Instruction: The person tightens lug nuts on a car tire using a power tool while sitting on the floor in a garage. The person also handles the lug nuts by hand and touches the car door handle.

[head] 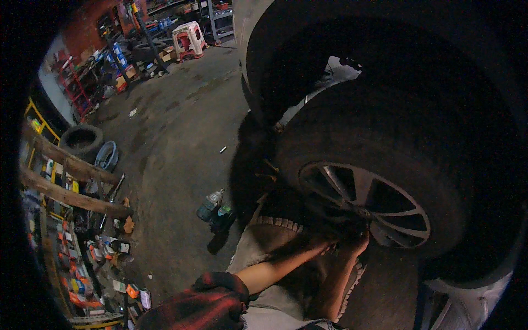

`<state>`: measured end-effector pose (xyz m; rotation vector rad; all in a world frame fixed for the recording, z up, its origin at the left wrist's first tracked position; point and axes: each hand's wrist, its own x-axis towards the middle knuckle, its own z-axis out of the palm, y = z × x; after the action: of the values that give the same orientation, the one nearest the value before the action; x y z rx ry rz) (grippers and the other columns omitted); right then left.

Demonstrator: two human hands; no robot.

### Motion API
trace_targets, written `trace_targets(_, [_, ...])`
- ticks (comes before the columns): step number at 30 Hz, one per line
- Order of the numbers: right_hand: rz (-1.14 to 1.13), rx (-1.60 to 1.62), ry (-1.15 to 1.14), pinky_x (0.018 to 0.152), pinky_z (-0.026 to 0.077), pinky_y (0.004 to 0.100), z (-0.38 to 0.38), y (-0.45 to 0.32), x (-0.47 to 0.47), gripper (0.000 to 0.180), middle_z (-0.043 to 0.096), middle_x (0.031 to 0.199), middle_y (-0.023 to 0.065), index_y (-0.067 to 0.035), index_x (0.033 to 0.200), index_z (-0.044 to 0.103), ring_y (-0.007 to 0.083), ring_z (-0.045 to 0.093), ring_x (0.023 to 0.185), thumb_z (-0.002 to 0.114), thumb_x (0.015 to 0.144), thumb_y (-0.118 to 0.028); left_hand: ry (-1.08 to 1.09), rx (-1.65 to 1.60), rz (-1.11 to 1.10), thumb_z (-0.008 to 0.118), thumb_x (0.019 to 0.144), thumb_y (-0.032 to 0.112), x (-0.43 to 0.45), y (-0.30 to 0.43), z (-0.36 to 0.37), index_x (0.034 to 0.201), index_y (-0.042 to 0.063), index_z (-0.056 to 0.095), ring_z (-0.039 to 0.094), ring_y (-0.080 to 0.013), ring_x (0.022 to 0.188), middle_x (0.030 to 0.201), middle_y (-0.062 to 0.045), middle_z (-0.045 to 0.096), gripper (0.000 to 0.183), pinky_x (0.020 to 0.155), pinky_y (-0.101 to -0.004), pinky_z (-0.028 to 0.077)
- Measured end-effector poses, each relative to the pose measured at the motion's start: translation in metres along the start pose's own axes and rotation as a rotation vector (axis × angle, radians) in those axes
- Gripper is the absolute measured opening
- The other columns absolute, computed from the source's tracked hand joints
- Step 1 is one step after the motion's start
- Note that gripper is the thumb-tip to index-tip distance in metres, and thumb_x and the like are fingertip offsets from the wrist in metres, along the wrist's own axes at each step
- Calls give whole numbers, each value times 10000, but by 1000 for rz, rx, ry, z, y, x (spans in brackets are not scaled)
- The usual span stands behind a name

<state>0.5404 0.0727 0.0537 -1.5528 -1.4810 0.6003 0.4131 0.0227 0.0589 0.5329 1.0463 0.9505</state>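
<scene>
A car wheel with a multi-spoke alloy rim fills the right side, its tyre standing under a dark wheel arch. Both my hands are low on the rim, near the hub. My left hand reaches in from the left below a red and black plaid sleeve. Beside it, my right hand is raised with curled fingers close to the spokes. Deep shadow covers the space between my hands and the hub, hiding my fingertips. Whether either hand grips something there cannot be made out.
Two plastic bottles stand on the concrete floor left of my legs. Farther left are a wooden rack, small boxes and a loose tyre. Plastic stools are stacked at the back. Car bodywork borders the lower right.
</scene>
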Motion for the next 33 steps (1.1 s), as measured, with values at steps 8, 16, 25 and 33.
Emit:
trace_targets(8, [286, 1174, 18, 920, 463, 437, -4, -7, 2, 371, 571, 1190, 161, -1, 1235, 531, 302, 549, 1070, 424, 954, -218, 1, 3, -14, 615, 851, 319, -3, -2, -5, 1020, 83, 591, 528, -144, 656, 842, -57, 598, 291, 518, -275, 421])
trace_targets(16, [48, 647, -93, 837, 513, 354, -4, 9, -7, 429, 636, 1104, 83, -43, 1175, 582, 242, 617, 951, 378, 969, -360, -5, 10, -13, 610, 853, 319, -3, 0, -4, 1000, 82, 590, 523, -143, 634, 818, -56, 594, 280, 504, -274, 415])
trace_targets(25, [474, 1150, 206, 897, 486, 458, -9, -75, -22, 464, 574, 1203, 190, 11, 1282, 478, 330, 576, 1040, 361, 987, -328, 17, 1, -8, 605, 856, 320, -5, 3, -13, 977, 81, 589, 517, -143, 609, 791, -55, 589, 268, 489, -273, 409])
trace_targets(33, [532, 981, 95, 806, 507, 409, -18, -59, -30, 451, 540, 1242, 164, -13, 1307, 464, 286, 575, 1019, 429, 978, -320, 4, 4, -17, 600, 858, 320, -8, -3, -13, 957, 81, 587, 512, -142, 587, 767, -54, 585, 260, 475, -272, 403])
